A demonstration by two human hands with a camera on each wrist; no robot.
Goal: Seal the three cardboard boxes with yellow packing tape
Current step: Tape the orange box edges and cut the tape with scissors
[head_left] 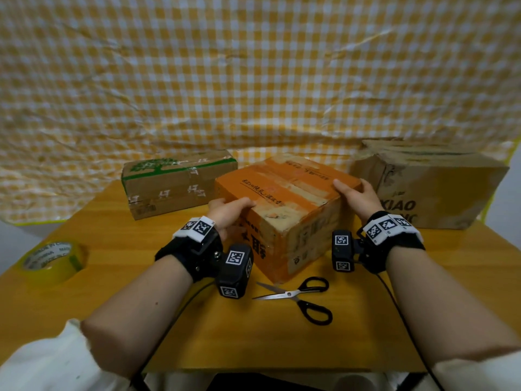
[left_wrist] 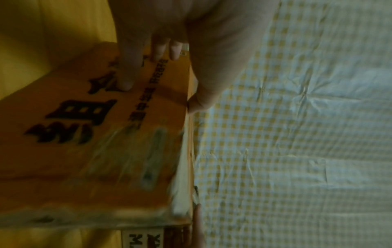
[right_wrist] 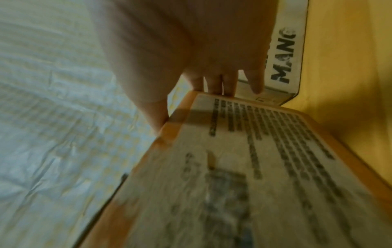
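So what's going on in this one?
A person is holding the orange box in the middle of the table, one hand on each side: the left hand on its near-left edge, the right hand on its right corner. Both hands grip the top edges. The tape roll lies untouched at the left, and the scissors lie open in front of the box. Two brown boxes wait behind, the green-printed one on the left and the larger one on the right.

Three cardboard boxes are counted on the table: one orange box (head_left: 284, 210), one brown box with a green tree print (head_left: 172, 187) and one brown box lettered "XIAO" (head_left: 431, 184). One roll of yellow packing tape (head_left: 53, 259) and one pair of black-handled scissors (head_left: 298, 297) are seen. Two hands are counted.
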